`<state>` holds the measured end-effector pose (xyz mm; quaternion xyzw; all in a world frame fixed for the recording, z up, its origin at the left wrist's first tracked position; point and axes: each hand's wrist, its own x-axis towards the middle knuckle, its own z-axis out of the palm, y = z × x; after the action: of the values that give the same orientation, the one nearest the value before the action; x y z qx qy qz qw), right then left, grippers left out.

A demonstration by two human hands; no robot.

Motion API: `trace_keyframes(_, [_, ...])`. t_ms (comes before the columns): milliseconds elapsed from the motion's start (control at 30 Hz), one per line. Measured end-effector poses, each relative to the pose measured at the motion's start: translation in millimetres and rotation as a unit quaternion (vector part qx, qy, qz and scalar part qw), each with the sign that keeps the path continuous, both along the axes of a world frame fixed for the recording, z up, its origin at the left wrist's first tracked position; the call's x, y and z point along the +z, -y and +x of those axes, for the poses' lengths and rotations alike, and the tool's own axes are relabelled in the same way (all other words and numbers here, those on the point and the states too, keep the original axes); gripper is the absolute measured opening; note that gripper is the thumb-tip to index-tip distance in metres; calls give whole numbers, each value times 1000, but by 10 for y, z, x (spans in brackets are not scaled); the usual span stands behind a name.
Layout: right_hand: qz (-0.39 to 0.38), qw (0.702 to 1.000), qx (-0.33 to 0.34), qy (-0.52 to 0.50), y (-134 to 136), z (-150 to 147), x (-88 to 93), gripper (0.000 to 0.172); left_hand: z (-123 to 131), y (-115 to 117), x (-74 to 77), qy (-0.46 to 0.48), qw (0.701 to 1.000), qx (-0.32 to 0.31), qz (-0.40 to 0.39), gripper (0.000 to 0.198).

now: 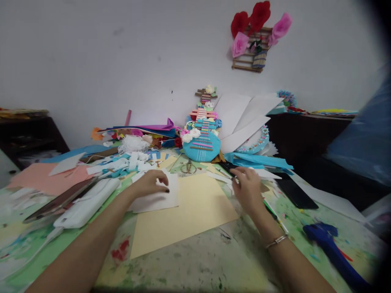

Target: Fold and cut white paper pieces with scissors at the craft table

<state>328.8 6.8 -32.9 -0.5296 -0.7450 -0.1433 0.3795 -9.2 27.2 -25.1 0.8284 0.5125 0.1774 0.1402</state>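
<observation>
My left hand (151, 184) hovers at a sheet of white paper (166, 197), thumb and fingers apart and holding nothing. The white paper overlaps a larger cream sheet (189, 215), which lies at a slant in front of me. My right hand (247, 189) is past the cream sheet's right edge, among paper strips (218, 177) and a dark, thin object. Its fingers are bent and look apart, though their tips are partly hidden. Under the right wrist lies a green and white pen-like item (270, 209).
A blue-handled tool (332, 248) and a black phone (296, 191) lie to the right. On the left are a white power strip (88, 203) and pink paper (51, 179). At the back, a blue guitar-shaped craft (202, 146) stands by the wall, among paper scraps.
</observation>
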Motion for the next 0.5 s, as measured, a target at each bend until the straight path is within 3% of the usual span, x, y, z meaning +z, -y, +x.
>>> trace_keyframes(67, [-28, 993, 114, 20, 61, -204, -51, 33, 149, 118, 22, -4, 997, -65, -33, 26])
trace_keyframes(133, [-55, 979, 194, 34, 106, -365, -127, 35, 317, 221, -10, -47, 994, -104, 1, 30])
trace_keyframes(200, [-76, 968, 238, 27, 128, -453, -202, 36, 453, 282, -76, -100, 988, -105, 43, 18])
trace_keyframes(233, [-86, 964, 250, 18, 132, -472, -231, 37, 499, 296, -111, -121, 986, -102, 60, 12])
trace_keyframes(333, [-123, 958, 257, -17, 134, -471, -270, 36, 557, 298, -175, -151, 980, -93, 92, 19])
trace_keyframes(500, [-187, 946, 258, -48, 153, -464, -240, 37, 536, 330, -121, -146, 987, -24, 69, 18])
